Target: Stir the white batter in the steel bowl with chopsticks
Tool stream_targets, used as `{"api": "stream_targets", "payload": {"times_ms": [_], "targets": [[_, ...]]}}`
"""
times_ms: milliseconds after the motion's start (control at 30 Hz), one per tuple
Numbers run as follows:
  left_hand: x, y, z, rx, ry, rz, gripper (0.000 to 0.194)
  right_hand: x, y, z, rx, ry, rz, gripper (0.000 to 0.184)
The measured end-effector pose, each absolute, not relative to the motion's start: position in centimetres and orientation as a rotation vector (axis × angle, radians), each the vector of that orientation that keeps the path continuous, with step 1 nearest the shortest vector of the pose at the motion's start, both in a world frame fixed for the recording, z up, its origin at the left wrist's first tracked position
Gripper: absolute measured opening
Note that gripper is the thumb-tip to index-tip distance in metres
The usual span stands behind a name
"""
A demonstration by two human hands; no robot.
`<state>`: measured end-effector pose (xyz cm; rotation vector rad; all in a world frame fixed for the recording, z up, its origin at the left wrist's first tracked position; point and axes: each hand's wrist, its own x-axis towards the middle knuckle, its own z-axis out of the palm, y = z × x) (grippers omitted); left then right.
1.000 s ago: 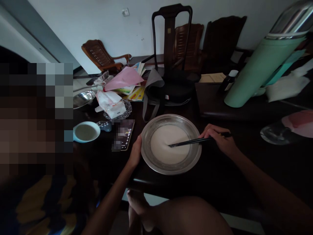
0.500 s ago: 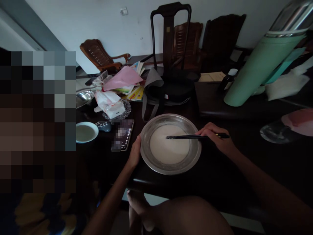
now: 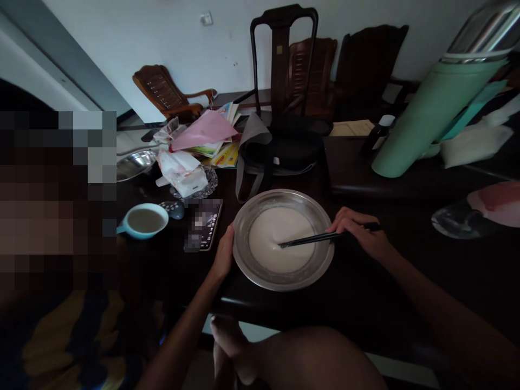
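Observation:
A round metal bowl point(image 3: 247, 265) stands near the front edge of the dark table, with a whitish liquid batter point(image 3: 280, 257) in it. My left hand point(image 3: 224, 253) grips the bowl's left side, its thumb at the rim and the other fingers hidden below. In my right hand point(image 3: 357, 230) is a pair of black chopsticks point(image 3: 312, 238), held slantwise over the bowl's right rim. Their tips dip into the batter near its middle, where the surface ripples slightly.
Left of the bowl lie a phone point(image 3: 205, 225) and a light-blue cup point(image 3: 145, 221) of liquid. Behind are a tissue pack point(image 3: 187, 176), papers point(image 3: 207, 130) and a dark bag point(image 3: 292, 151). A green thermos point(image 3: 434, 119) stands at right. A person point(image 3: 77, 325) is at far left.
The chopstick tips have moved toward me and slightly right within the batter, and my right hand shifted a little. My left hand and the bowl stay put.

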<state>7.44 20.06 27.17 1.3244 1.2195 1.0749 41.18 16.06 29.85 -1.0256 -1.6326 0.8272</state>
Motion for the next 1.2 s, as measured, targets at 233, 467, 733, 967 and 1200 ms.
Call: {"api": "stream_targets", "payload": {"times_ms": [233, 467, 733, 967, 1200], "targets": [[7.56, 19.93, 27.38, 1.33, 1.202, 1.068, 0.064, 41.17, 15.97, 30.06, -1.047, -1.59, 0.767, 0.032], [7.47, 19.97, 27.4, 1.356, 1.212, 1.068, 0.064, 41.07, 15.95, 30.2, -1.07, -1.679, 0.73, 0.023], [7.43, 19.98, 27.39, 1.344, 1.245, 1.055, 0.065, 40.89, 15.97, 30.13, -1.044, -1.698, 0.772, 0.024], [7.54, 19.87, 27.41, 1.321, 1.243, 1.059, 0.065, 41.07, 15.87, 30.43, -1.074, -1.623, 0.826, 0.031], [7.67, 19.85, 27.55, 1.32, 1.232, 1.073, 0.065, 40.99, 15.89, 30.43, -1.114, -1.599, 0.772, 0.027]]}}
